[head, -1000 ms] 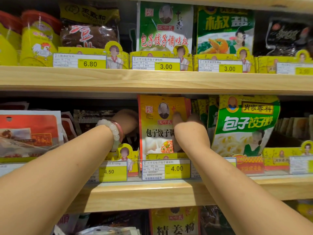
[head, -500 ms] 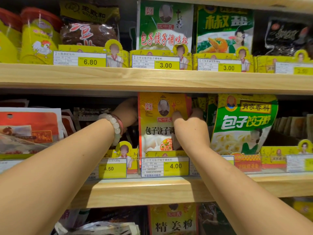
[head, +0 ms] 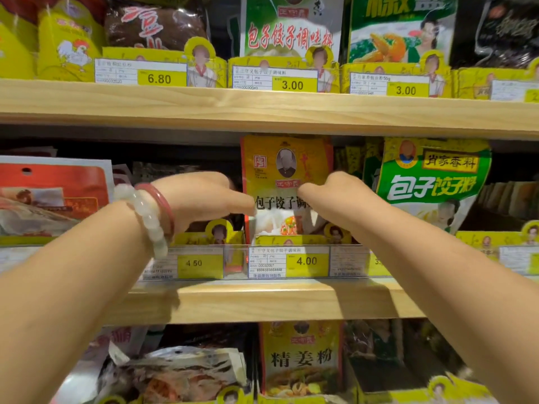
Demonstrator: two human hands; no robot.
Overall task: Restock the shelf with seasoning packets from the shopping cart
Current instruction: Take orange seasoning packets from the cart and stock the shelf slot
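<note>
— Two arms reach up; what does each grip do?
— The left hand (head: 201, 199) and right hand (head: 335, 196) each lay a thumb on the front of the yellow seasoning packet (head: 287, 170); the fingers go behind it, hidden.
— Where does it stand?
— Upright on the middle shelf (head: 262, 301), behind the 4.00 price tag (head: 288, 261), beside a green packet (head: 431, 182).
</note>
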